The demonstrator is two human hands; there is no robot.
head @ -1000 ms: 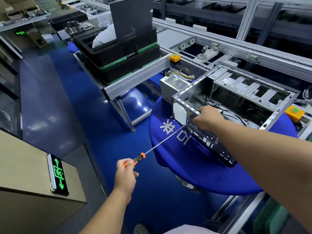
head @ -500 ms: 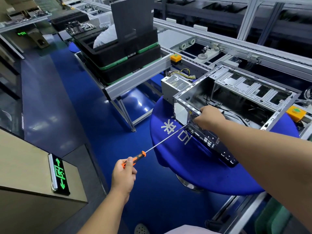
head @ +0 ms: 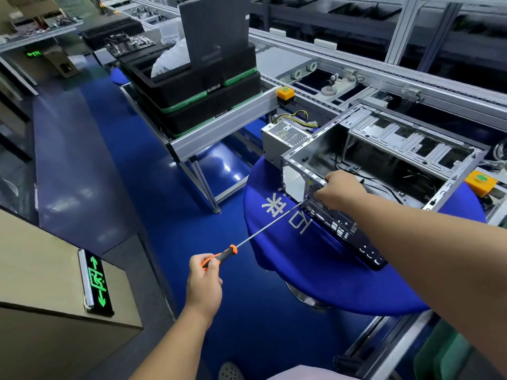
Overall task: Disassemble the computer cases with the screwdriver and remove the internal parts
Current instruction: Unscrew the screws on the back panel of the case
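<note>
Two hands work apart: the left hand [head: 204, 283] grips the orange-and-black screwdriver [head: 219, 258] near, its long shaft reaching the computer case [head: 384, 160] corner. The right hand [head: 341, 190] clasps that open, bare-metal case's near edge on the round blue surface [head: 315, 270].

Glossy blue floor [head: 90, 171] reflecting overhead light, aluminium conveyor frame [head: 384, 75] carrying stacked black trays [head: 197, 97], round blue-covered tabletop [head: 315, 264], and a tan cabinet [head: 41, 283] bearing a green exit sign [head: 96, 281].
</note>
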